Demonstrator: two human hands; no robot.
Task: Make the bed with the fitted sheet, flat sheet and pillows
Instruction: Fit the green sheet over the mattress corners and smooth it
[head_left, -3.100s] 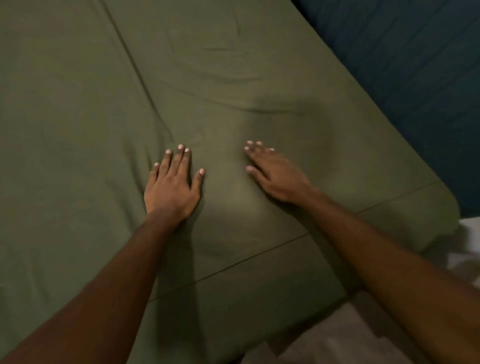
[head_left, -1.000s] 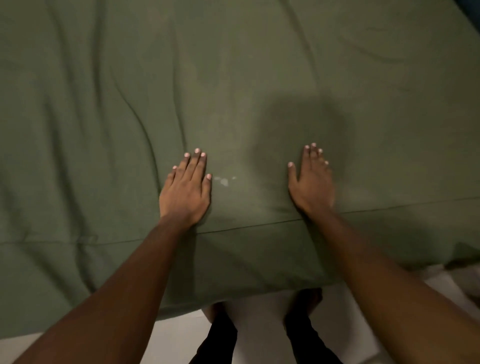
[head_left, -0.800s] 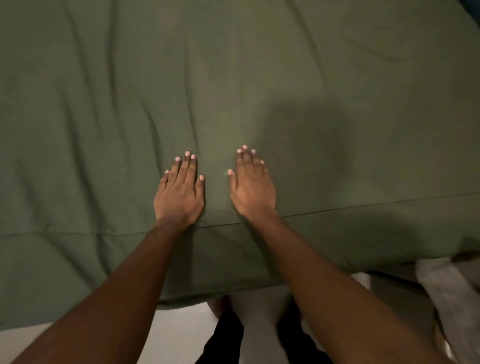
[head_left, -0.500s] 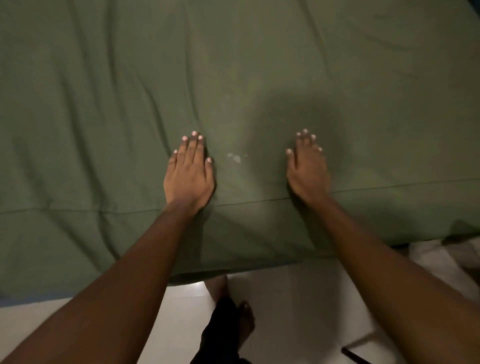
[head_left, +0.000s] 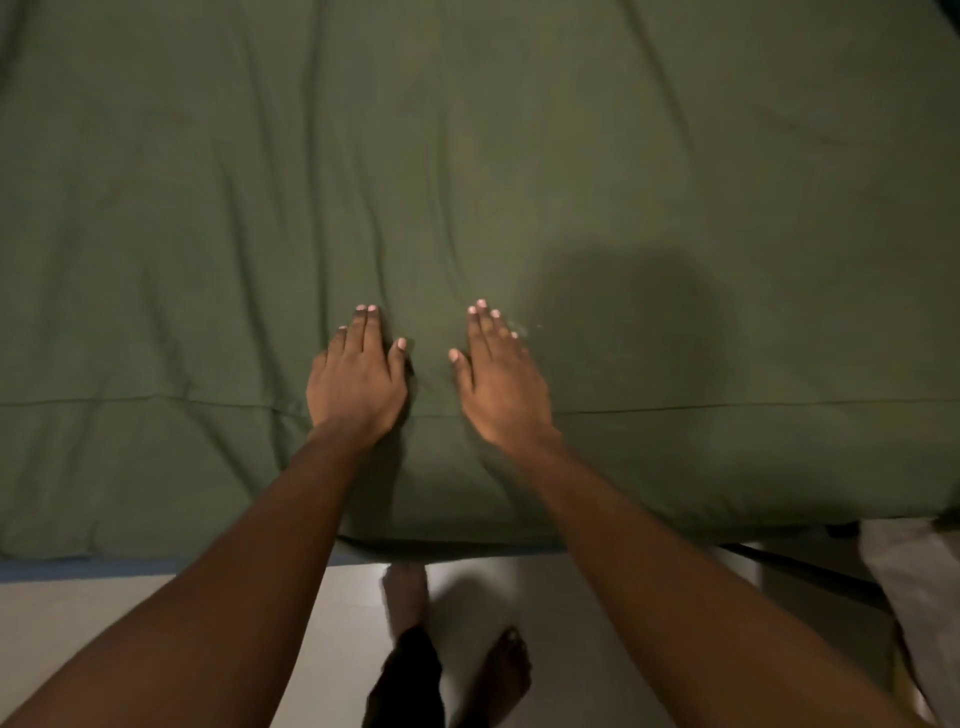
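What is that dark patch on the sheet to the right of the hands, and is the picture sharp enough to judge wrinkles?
Head view: the light is dim and warm; the patch is a soft-edged shadow on the green sheet, probably the person's own. Head view: the right hand is slightly motion-blurred, the left hand sharper; the wrinkles above them read clearly enough.

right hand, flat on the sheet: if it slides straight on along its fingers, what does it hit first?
Nothing but the green sheet: only shallow wrinkles lie ahead of the right hand, and the way looks free to the picture's top edge.
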